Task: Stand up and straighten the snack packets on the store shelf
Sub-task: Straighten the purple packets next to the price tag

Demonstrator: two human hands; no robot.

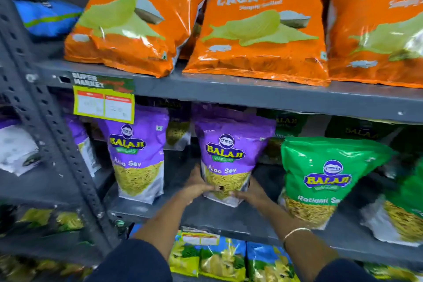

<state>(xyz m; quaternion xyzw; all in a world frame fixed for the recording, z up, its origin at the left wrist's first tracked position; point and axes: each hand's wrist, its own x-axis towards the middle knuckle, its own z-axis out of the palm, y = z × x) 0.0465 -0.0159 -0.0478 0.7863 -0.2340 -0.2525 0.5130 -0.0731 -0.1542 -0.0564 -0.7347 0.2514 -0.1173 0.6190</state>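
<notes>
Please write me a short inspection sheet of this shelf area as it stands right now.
Surface: grey metal shelf, bare patches between packets.
Job's things: purple packet upright, held at its base; second purple packet upright; green packet leaning.
Clutter: orange packets tilted on the shelf above.
Hands: left hand and right hand grip the held packet's lower sides.
Cables: nothing seen.
Surroundings: yellow price tag, perforated upright.
</notes>
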